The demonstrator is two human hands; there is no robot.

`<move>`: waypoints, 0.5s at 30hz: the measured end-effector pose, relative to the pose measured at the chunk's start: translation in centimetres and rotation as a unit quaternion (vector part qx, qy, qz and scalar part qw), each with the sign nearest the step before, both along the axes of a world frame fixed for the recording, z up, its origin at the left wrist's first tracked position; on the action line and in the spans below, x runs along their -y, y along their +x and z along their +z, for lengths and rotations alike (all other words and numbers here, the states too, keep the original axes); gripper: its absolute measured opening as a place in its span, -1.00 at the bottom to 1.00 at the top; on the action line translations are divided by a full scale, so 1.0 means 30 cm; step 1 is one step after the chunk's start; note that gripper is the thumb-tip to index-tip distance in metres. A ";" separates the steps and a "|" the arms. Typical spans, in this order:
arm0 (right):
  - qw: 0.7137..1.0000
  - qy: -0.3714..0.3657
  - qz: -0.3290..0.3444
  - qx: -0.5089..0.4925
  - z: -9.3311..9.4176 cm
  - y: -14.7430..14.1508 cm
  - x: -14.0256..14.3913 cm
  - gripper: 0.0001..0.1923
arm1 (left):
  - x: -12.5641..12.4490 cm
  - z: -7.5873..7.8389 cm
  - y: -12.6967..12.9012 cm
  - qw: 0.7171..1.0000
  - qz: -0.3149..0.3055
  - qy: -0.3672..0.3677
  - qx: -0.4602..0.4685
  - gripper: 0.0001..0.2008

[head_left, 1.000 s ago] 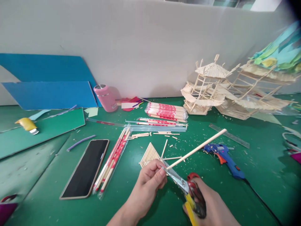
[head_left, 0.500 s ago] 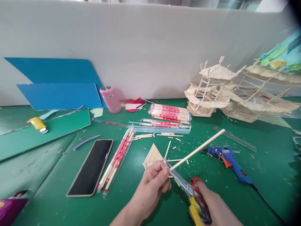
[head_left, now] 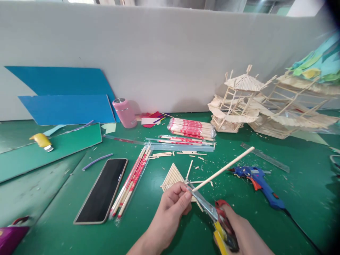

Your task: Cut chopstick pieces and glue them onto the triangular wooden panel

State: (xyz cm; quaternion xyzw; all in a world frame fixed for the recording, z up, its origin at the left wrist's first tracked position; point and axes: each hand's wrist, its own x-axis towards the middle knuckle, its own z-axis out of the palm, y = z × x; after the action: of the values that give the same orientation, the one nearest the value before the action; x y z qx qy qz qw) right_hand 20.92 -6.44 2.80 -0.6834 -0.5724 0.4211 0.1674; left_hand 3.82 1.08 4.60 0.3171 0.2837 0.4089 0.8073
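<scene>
Your left hand [head_left: 174, 202] pinches the light, stiff stick [head_left: 222, 170] lower center, right hand [head_left: 239, 230] gripping scissors [head_left: 209, 209]; hold near the blades.

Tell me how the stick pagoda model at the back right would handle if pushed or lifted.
The stick pagoda model is probably light, being open framing of thin sticks. It is likely fragile: its roof tips jut out unsupported. Pushed, it might slide on the green table rather than roll, since its base looks flat.

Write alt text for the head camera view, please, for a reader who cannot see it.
The left hand pinches a wooden stick while the right hand closes scissors on it, above a green table. A blue glue gun, a phone and stick models lie around.
</scene>
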 end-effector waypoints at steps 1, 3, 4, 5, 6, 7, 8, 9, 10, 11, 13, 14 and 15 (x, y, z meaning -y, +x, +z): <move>1.000 -0.002 -0.004 -0.002 0.001 -0.001 -0.002 -0.69 | 0.000 0.003 0.001 1.000 0.010 0.004 -0.005 -0.74; 1.000 -0.003 -0.009 -0.008 0.008 -0.005 -0.004 -0.65 | 0.001 0.006 0.000 1.000 0.011 0.008 -0.003 -0.73; 1.000 -0.004 -0.008 -0.013 0.011 -0.006 -0.004 -0.63 | 0.001 0.006 -0.001 1.000 0.004 0.006 0.003 -0.72; 1.000 -0.005 -0.006 -0.017 0.015 -0.007 -0.004 -0.62 | 0.001 0.006 -0.002 1.000 -0.007 0.003 0.009 -0.72; 1.000 -0.005 -0.005 -0.020 0.018 -0.007 -0.003 -0.62 | 0.001 0.004 -0.002 1.000 -0.019 -0.001 0.016 -0.71; 1.000 -0.005 -0.005 -0.021 0.020 -0.007 -0.002 -0.64 | 0.001 0.002 -0.003 0.999 -0.030 -0.005 0.022 -0.72; 1.000 -0.004 -0.005 -0.022 0.021 -0.006 -0.001 -0.66 | 0.001 0.000 -0.003 0.999 -0.038 -0.008 0.025 -0.72; 1.000 -0.004 -0.006 -0.021 0.020 -0.006 0.000 -0.69 | 0.000 -0.002 -0.003 0.999 -0.040 -0.009 0.026 -0.73; 1.000 -0.004 -0.008 -0.019 0.018 -0.006 0.001 -0.71 | 0.001 -0.004 -0.002 0.999 -0.035 -0.007 0.024 -0.73; 1.000 -0.004 -0.012 -0.018 0.016 -0.005 0.002 -0.70 | 0.001 -0.006 -0.001 0.999 -0.025 -0.003 0.020 -0.75; 1.000 -0.007 -0.019 -0.015 0.013 -0.005 0.002 -0.65 | 0.003 -0.007 -0.001 1.000 0.001 0.009 0.011 -0.77; 1.000 -0.007 -0.024 -0.014 0.012 -0.006 0.002 -0.61 | 0.004 -0.006 0.000 1.000 0.010 0.014 0.009 -0.77; 0.999 -0.005 -0.030 -0.014 0.011 -0.006 0.002 -0.57 | 0.006 -0.005 0.000 1.000 0.013 0.016 0.010 -0.77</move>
State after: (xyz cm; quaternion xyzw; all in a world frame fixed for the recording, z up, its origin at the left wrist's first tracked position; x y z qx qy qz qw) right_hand 20.74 -6.51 3.13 -0.6949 -0.5473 0.4282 0.1848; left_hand 3.81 0.91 4.45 0.3225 0.2733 0.4266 0.7996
